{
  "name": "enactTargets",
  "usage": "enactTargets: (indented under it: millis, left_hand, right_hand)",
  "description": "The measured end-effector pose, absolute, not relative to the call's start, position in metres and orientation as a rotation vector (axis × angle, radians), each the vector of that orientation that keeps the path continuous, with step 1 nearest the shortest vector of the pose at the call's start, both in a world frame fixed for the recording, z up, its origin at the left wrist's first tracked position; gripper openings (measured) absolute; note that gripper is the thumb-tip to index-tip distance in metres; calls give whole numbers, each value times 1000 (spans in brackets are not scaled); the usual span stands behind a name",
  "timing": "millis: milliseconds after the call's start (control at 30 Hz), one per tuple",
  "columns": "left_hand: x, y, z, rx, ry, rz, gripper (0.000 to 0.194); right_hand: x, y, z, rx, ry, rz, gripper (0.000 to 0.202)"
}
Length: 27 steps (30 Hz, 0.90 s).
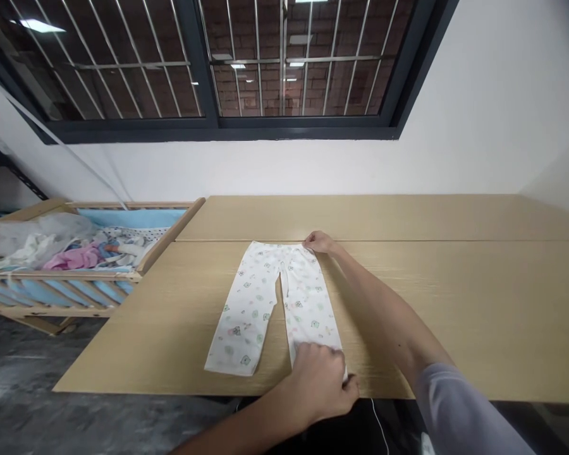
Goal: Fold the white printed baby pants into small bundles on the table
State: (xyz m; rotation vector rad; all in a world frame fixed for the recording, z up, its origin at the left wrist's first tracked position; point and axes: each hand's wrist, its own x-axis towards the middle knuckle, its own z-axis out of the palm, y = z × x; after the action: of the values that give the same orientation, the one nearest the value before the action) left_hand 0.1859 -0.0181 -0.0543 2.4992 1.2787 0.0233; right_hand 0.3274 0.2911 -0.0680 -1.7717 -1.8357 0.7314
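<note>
A pair of small white trousers (253,297) with a green and grey print lies flat on the wooden tabletop, waistband away from me and legs spread toward me. My right hand (318,242) is closed in a pinch at the right corner of the waistband. Down at the hem of the right-hand trouser leg, my left hand (318,382) has its fingers curled onto the cloth and covers most of that hem. The other leg lies loose, its hem near the table's front edge.
The pale wooden tabletop (455,297) runs to the white wall. At the left stands a wooden cot (145,262) with a blue lining, holding crumpled clothes (78,256) and a clear plastic bag. A barred window (213,123) is above. A thin white cable (379,423) hangs below the front edge.
</note>
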Motion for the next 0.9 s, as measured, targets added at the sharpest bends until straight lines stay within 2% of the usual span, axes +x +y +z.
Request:
enactTargets:
  millis: [133,333,467,600,700,900]
  left_hand:
    - [176,-15,-44,2413,1342,164,26]
    - [115,-28,-13,1852,1398,672,43]
    - [55,-40,-16,1560,1601,808,47]
    - [7,-54,-37,1590,1934,718,51]
    - [-8,-61,-48,1630,2141,535,46]
    - [-9,-64,-57,1683,2270,310,38]
  right_hand:
    - [316,294,-57,-1821,-1805,707,8]
    - [283,296,-23,-1796,-1817,606,19]
    - [243,299,-13,-1768,-1843,514,34]
    - [193,298,-19,-1760,-1881,498,40]
    - [161,293,-28,-1771,-1907,519,40]
    - [134,282,-31,-1770,-1967,534,34]
